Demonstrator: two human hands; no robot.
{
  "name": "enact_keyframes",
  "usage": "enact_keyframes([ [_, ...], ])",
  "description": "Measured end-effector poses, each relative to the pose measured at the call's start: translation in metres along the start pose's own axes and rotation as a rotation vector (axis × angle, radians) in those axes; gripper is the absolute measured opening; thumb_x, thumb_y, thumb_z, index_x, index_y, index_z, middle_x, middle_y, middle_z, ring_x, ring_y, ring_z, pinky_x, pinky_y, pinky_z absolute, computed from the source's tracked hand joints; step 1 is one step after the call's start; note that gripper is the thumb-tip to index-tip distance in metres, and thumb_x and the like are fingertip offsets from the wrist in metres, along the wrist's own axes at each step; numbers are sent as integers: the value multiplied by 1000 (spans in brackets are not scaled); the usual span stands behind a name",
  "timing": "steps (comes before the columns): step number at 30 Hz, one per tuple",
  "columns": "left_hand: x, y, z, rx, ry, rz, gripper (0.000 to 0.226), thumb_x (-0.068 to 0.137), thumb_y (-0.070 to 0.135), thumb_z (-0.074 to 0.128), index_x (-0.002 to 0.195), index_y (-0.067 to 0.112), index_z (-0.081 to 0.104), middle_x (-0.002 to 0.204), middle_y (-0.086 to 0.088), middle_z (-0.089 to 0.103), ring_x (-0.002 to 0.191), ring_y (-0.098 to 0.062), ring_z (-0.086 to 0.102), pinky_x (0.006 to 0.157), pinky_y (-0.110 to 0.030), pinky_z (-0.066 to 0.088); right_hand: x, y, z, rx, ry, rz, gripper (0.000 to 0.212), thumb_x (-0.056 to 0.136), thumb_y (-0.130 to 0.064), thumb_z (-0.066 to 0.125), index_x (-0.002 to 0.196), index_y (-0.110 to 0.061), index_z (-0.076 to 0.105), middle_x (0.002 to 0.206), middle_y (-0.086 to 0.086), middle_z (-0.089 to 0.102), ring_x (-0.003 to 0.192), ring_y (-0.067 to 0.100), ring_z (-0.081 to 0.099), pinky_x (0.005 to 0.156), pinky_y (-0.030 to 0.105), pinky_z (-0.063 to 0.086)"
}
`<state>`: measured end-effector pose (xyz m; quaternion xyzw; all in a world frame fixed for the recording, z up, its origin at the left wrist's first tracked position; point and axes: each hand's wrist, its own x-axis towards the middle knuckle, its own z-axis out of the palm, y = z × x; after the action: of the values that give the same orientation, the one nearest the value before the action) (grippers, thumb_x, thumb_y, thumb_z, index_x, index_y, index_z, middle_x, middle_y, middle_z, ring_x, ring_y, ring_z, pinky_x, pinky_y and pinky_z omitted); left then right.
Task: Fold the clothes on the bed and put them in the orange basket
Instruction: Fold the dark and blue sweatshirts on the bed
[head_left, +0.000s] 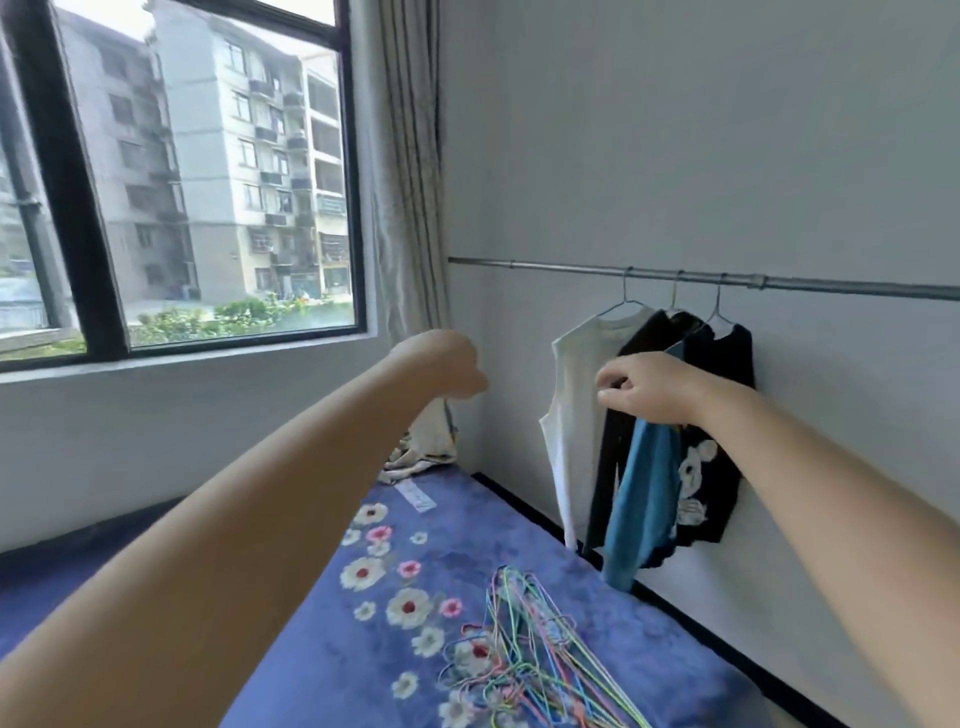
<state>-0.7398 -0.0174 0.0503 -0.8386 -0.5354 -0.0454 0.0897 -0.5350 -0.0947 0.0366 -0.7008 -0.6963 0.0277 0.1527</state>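
1. The right hand, right of centre, has its fingers curled round the top of a blue garment that hangs down from it.
2. The left hand, at centre, is bent at the wrist and turned away; whether it is clenched or released cannot be told.
3. A white top and two black tops hang on wire hangers from a metal rail along the wall on the right.
4. The bed, with a blue flowered cover, fills the lower middle; a heap of coloured wire hangers lies on it at lower centre.
5. Crumpled pale cloth sits at the bed's far corner below the curtain.
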Motion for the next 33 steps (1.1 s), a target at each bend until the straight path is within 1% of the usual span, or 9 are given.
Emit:
enact_keyframes([
  [2, 29, 22, 6, -6, -14, 48, 41, 94, 35, 41, 120, 8, 57, 126, -7, 56, 116, -25, 51, 97, -38, 44, 10, 29, -4, 43, 9, 23, 33, 94, -22, 46, 125, -12, 54, 126, 5, 56, 116, 19, 51, 94, 27, 38],
  [8, 145, 83, 18, 18, -35, 122, 40, 94, 36, 40, 119, 9, 57, 125, -5, 55, 115, -26, 50, 98, -38, 43, 81, 130, -7, 66, 35, 82, 36, 94, -24, 49, 128, -14, 53, 132, 2, 52, 121, 16, 49, 104, 31, 37],
  [13, 258, 125, 27, -6, -56, 161, 40, 93, 35, 40, 116, 8, 58, 125, -6, 55, 115, -26, 50, 97, -36, 43, 154, 220, -18, 68, 47, 205, 32, 94, -24, 48, 124, -15, 56, 126, 2, 56, 113, 15, 52, 96, 25, 40],
  [19, 359, 183, 41, -22, -82, 189, 33, 93, 33, 39, 105, 9, 60, 121, -7, 57, 107, -26, 52, 91, -36, 44, 206, 318, -34, 88, 64, 325, 31, 95, -24, 48, 122, -14, 57, 124, 5, 58, 114, 18, 53, 94, 27, 41],
  [20, 370, 191, 42, -16, -73, 194, 31, 93, 32, 40, 104, 11, 60, 121, -5, 56, 106, -25, 52, 92, -36, 45, 214, 331, -37, 85, 80, 325, 30, 95, -24, 48, 122, -13, 57, 124, 5, 57, 115, 18, 52, 94, 27, 40],
  [24, 412, 233, 47, -29, -34, 213, 39, 95, 34, 40, 122, 12, 57, 128, -4, 53, 118, -24, 48, 98, -36, 41, 254, 389, -46, 100, 117, 314, 30, 95, -22, 47, 122, -11, 57, 125, 6, 56, 116, 19, 51, 93, 26, 39],
  [30, 476, 300, 66, 78, -40, 208, 40, 97, 35, 35, 123, 14, 57, 126, -3, 54, 115, -22, 50, 91, -31, 40, 337, 485, -57, 68, 108, 262, 31, 94, -21, 47, 120, -8, 58, 124, 8, 57, 114, 21, 52, 94, 28, 39],
  [32, 505, 320, 66, 67, -30, 184, 40, 96, 35, 35, 121, 15, 58, 124, -3, 56, 115, -23, 49, 97, -36, 41, 369, 513, -61, 45, 89, 227, 28, 95, -22, 45, 113, -8, 60, 114, 8, 59, 108, 21, 54, 90, 29, 41],
  [33, 518, 329, 66, 60, -29, 164, 40, 96, 35, 35, 121, 16, 58, 124, -3, 56, 115, -23, 49, 99, -39, 39, 385, 525, -62, 21, 73, 209, 21, 95, -23, 44, 100, -10, 60, 101, 6, 59, 98, 19, 55, 83, 28, 42],
])
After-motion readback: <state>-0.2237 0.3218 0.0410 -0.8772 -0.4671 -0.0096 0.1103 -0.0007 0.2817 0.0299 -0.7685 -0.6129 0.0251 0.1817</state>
